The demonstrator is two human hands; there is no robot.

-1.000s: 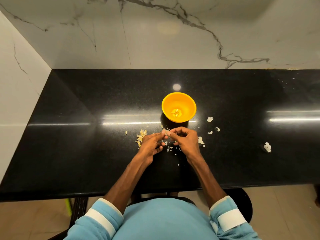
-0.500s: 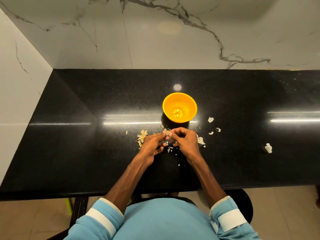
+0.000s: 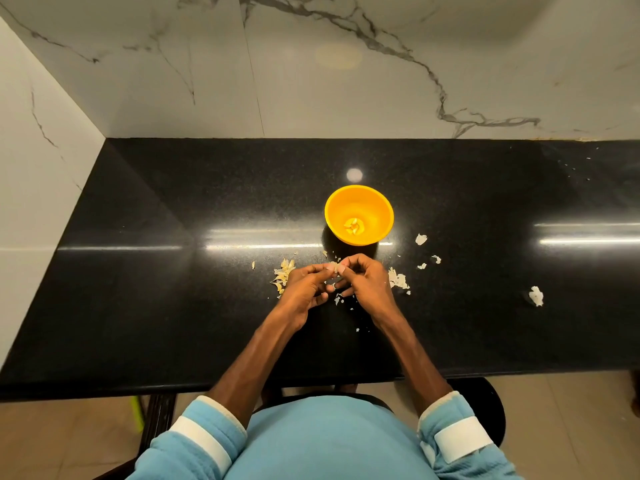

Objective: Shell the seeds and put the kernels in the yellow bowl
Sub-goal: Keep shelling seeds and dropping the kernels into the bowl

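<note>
Left hand [image 3: 306,287] and right hand [image 3: 367,280] together pinched a small pale seed [image 3: 333,266]. A round yellow plastic bowl [image 3: 381,206] stood just beyond on the black bench [image 3: 173,306].

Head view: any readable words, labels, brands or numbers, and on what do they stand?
None can be read.
The bowl is plain yellow, the white sleeve bands carry no print, and the counter and marble wall bear no writing.
</note>
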